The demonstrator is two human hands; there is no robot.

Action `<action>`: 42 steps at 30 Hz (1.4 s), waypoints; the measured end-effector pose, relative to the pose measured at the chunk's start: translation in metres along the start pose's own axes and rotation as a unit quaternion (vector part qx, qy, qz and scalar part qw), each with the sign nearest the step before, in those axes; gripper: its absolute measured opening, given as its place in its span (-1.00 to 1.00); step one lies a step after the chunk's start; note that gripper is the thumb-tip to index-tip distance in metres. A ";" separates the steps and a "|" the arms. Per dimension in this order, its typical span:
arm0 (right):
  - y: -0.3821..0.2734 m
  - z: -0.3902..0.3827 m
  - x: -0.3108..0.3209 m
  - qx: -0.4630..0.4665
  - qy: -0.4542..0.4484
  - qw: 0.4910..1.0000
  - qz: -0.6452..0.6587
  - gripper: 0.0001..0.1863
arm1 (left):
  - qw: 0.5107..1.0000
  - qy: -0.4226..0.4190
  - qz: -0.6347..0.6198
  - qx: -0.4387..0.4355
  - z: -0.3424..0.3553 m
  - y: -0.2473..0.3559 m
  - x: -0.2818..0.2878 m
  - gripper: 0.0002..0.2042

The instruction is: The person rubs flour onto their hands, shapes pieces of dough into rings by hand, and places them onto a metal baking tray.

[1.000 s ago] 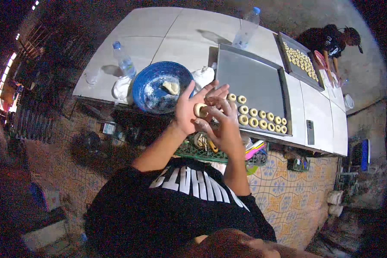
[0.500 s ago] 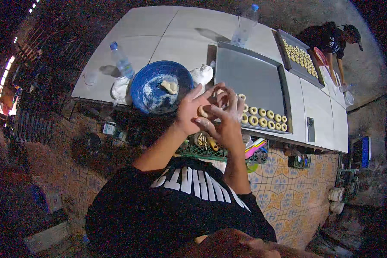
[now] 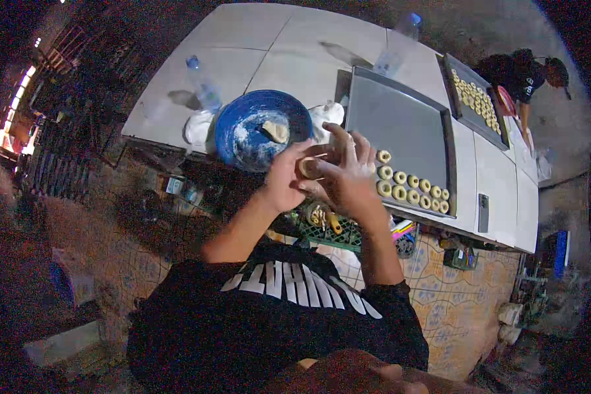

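Observation:
My left hand (image 3: 284, 182) and my right hand (image 3: 347, 172) are together above the table's near edge, both gripping one small pale dough piece (image 3: 308, 168) between the fingers. Just right of them lies a grey baking tray (image 3: 400, 121) with several ring-shaped dough pieces (image 3: 410, 185) lined up along its near edge. Left of my hands stands a blue bowl (image 3: 243, 128), dusted with flour, holding a lump of dough (image 3: 276, 131).
Two plastic water bottles (image 3: 202, 84) (image 3: 396, 41) stand on the white table (image 3: 276, 46). A second tray (image 3: 476, 98) full of dough rings lies at the far right, where another person (image 3: 522, 77) works. A dark phone (image 3: 483, 212) lies near the right edge. A green crate (image 3: 331, 230) sits under the table.
My hands have stayed together on the dough piece, turning it slightly between the fingers. The view has shifted a little; nothing else moved.

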State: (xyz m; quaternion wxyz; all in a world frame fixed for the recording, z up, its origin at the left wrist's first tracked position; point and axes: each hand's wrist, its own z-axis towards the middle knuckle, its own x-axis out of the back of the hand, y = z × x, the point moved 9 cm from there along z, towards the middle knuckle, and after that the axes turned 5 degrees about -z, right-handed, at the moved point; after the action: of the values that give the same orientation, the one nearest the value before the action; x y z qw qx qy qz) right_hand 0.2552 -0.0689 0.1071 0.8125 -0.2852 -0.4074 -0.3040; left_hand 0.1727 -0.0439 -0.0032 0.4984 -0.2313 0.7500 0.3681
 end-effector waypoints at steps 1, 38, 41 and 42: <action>-0.001 0.001 -0.003 -0.008 -0.002 1.000 -0.019 -0.55 | 0.999 0.042 0.030 -0.017 -0.001 0.005 0.008 -0.59; 0.036 -0.111 -0.067 -0.381 0.088 0.729 0.562 -0.30 | 0.894 -0.046 0.381 -0.232 0.003 -0.023 -0.039 -0.77; 0.018 -0.126 -0.108 -0.438 0.103 0.360 0.817 -0.25 | 0.695 -0.090 0.596 -0.392 -0.017 -0.016 -0.064 -0.62; 0.014 -0.126 -0.111 -0.428 0.107 0.310 0.842 -0.26 | 0.739 -0.087 0.574 -0.342 -0.012 -0.023 -0.056 -0.63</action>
State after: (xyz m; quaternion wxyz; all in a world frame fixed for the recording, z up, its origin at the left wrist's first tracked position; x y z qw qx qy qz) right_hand 0.2732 -0.1208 -0.0523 0.4293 -0.7468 0.3313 0.3851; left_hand 0.2042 -0.0690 0.0438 0.1426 0.1211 0.5175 0.8350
